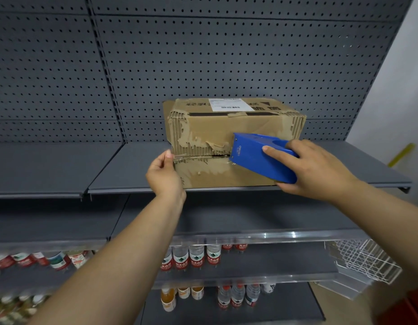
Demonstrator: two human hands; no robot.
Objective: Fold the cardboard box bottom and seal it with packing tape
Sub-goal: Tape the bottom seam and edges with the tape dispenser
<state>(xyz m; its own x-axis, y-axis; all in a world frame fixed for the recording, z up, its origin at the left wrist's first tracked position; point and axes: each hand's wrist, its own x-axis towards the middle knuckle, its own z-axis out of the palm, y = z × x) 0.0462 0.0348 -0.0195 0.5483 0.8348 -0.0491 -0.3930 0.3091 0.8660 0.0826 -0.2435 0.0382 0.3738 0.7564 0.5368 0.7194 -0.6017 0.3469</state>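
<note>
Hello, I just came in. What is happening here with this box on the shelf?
A person is taping a worn cardboard box that sits on a grey shelf. The left hand pinches the free end of the clear tape at the box's left edge. The right hand holds a blue tape dispenser against the seam between the two flaps. The tape covers about the left half of the seam; the right part is hidden behind the dispenser.

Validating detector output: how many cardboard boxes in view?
1: the torn brown cardboard box on the grey metal shelf, against the grey pegboard panel. Below, only drink bottles show; any box behind it would be hidden.
</note>
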